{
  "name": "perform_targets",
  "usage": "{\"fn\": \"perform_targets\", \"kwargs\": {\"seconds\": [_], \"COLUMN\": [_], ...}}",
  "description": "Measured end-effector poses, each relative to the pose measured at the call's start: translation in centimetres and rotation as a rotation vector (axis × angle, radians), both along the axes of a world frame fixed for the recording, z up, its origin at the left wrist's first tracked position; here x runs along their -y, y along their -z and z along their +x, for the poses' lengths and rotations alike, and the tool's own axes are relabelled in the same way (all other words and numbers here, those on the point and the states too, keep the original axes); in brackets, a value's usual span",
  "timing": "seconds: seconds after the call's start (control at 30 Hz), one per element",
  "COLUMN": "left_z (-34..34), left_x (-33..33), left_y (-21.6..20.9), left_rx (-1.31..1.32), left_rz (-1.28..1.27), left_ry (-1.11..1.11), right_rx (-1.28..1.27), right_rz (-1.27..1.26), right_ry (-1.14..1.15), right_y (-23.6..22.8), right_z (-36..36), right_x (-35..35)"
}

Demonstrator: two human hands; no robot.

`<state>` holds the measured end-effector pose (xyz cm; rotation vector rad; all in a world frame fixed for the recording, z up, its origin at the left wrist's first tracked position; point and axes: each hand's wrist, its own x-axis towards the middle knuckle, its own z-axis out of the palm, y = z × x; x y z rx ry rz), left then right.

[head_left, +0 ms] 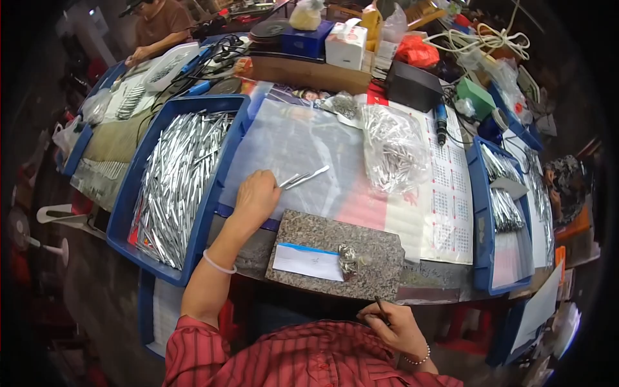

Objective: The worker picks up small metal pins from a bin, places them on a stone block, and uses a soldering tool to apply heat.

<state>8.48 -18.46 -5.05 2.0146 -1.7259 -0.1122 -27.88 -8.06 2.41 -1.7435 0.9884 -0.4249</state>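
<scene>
Top centre of the frame, I see a white box (345, 47) beside a blue box (302, 43); upper right, a red bag (416, 51), looped pale cable (492, 44) and green box (476, 99).

Soft light brightens the granite slab (342, 231); left of it, slim metal rods (184, 184) glint sharply. Shadow darkens the space beneath the slab. Farthest from it, fisheye distortion bends edges, detail blurs and corners blacken.
</scene>
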Motion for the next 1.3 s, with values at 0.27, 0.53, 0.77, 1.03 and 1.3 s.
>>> {"fn": "perform_targets", "kwargs": {"seconds": [0.27, 0.53, 0.77, 1.03, 1.3], "left_z": [-6.1, -10.3, -7.4, -7.7, -7.8], "left_x": [-8.6, -13.9, -15.0, -17.1, -17.6], "left_y": [-8.3, -9.9, -8.9, -8.6, -7.6], "left_rx": [-0.624, -0.852, -0.982, -1.015, -1.075], "left_rz": [-0.054, -0.052, -0.117, -0.275, -0.223], "left_ry": [0.091, 0.476, 0.725, 0.269, 0.18], "right_rx": [0.212, 0.419, 0.199, -0.345, -0.6], "right_rz": [0.18, 0.093, -0.061, -0.95, -1.159], "right_ry": [0.201, -0.143, -0.111, 0.145, 0.12], "right_y": [-2.7, -2.1, -2.3, 0.8, 3.1], "right_z": [-0.5, 5.6, 5.9, 5.3, 6.3], "right_x": [3.0, 5.2, 7.9, 24.5, 26.5]}}
